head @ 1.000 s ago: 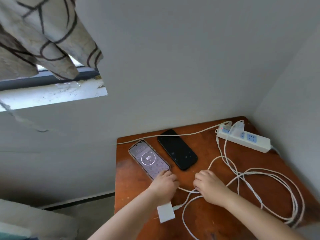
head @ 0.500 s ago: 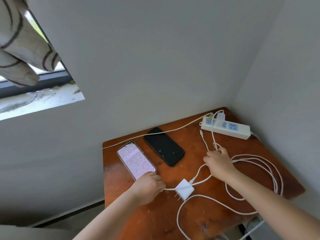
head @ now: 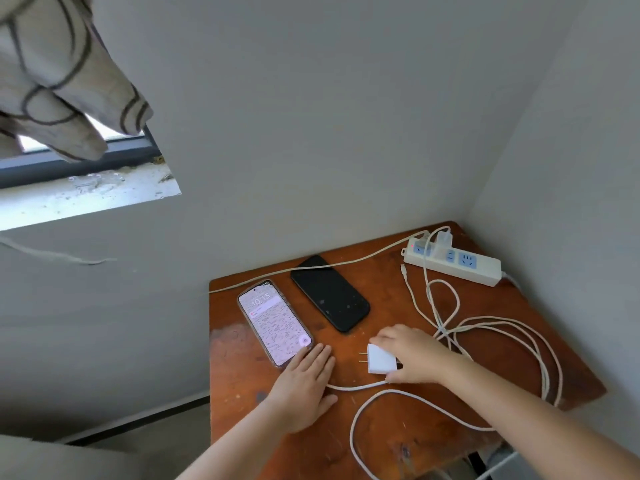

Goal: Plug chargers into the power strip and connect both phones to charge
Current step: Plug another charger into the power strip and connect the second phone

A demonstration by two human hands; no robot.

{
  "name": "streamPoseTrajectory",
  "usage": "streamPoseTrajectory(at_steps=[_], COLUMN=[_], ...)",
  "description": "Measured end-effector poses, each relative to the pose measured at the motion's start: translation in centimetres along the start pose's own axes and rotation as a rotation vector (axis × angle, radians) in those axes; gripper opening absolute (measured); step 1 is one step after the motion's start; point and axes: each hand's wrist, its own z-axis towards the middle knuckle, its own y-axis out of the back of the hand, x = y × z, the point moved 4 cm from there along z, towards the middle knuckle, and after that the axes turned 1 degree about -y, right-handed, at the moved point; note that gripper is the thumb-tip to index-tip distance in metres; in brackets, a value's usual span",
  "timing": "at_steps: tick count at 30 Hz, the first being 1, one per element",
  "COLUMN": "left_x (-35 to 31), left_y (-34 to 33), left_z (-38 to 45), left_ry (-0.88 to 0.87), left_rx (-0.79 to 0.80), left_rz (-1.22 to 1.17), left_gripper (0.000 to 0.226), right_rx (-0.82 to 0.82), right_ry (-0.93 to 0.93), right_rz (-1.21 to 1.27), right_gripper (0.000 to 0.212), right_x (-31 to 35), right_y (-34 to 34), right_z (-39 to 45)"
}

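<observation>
One charger (head: 443,241) sits in the power strip (head: 453,264). Right hand (head: 414,355) grips the second charger (head: 381,359), unplugged; left hand (head: 304,384) lies flat, open. Dark phone (head: 329,297) appears unconnected.

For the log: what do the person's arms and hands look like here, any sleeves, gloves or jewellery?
Both forearms are bare as far as the frame shows, with no sleeve edge in view. The left hand and right hand wear no gloves; no ring, watch or bracelet is visible.
</observation>
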Motion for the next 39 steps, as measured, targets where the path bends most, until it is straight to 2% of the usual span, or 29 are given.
streamPoseTrajectory(at_steps=[3, 7, 10, 12, 15, 18, 20, 23, 26, 29, 31, 34, 39], left_x=[-0.4, -0.5, -1.3, -1.9, -3.3, -5.1, -6.0, -7.0, -7.1, -7.0, -6.7, -6.4, -6.6], left_y=[-0.4, -0.4, 0.0, 0.5, 1.2, 2.1, 2.6, 3.0, 2.9, 2.1, 1.8, 2.0, 1.7], left_z=[0.0, 0.4, 1.2, 2.3, 4.3, 6.4, 7.8, 9.6, 10.8, 11.1, 11.1, 11.2, 11.2], left_ry=[0.031, 0.045, 0.001, -0.002, -0.032, -0.081, -0.088, -0.062, -0.021, 0.0, 0.011, 0.0, 0.004], left_rx=[0.01, 0.004, -0.03, -0.07, -0.091, -0.083, -0.088, -0.088, -0.072, -0.086, -0.112, -0.144, -0.147], left_rz=[0.021, 0.015, 0.003, -0.026, -0.044, -0.044, -0.06, -0.087, -0.103, -0.103, -0.114, -0.109, -0.125], left_gripper=[0.064, 0.065, 0.064, 0.063, 0.063, 0.063, 0.062, 0.062, 0.063, 0.063, 0.064, 0.064, 0.062], right_rx=[-0.087, -0.244, -0.496, -0.667, -0.77, -0.659, -0.613, -0.578, -0.461, -0.414, -0.402, -0.351, -0.13], right_ry=[-0.068, -0.154, -0.182, -0.276, -0.485, -0.601, -0.619, -0.693, -0.75, -0.753, -0.771, -0.768, -0.712], right_rz=[0.048, 0.479, 0.799, 0.773, 0.453, 0.192, 0.118, 0.167, 0.317, 0.452, 0.434, 0.279, 0.228], right_gripper=[0.062, 0.059, 0.052, 0.048, 0.047, 0.043, 0.04, 0.035, 0.033, 0.038, 0.042, 0.047, 0.055], right_x=[0.3, -0.9, -3.7, -6.5, -10.7, -13.9, -15.6, -18.0, -20.1, -21.8, -22.8, -23.7, -25.2], right_y=[-0.1, 1.7, 5.0, 7.2, 9.0, 8.8, 8.6, 8.6, 8.5, 8.6, 9.0, 9.9, 10.5], right_z=[-0.4, -2.4, -5.2, -7.2, -9.0, -9.3, -9.0, -8.0, -6.2, -4.6, -3.7, -2.4, 0.6])
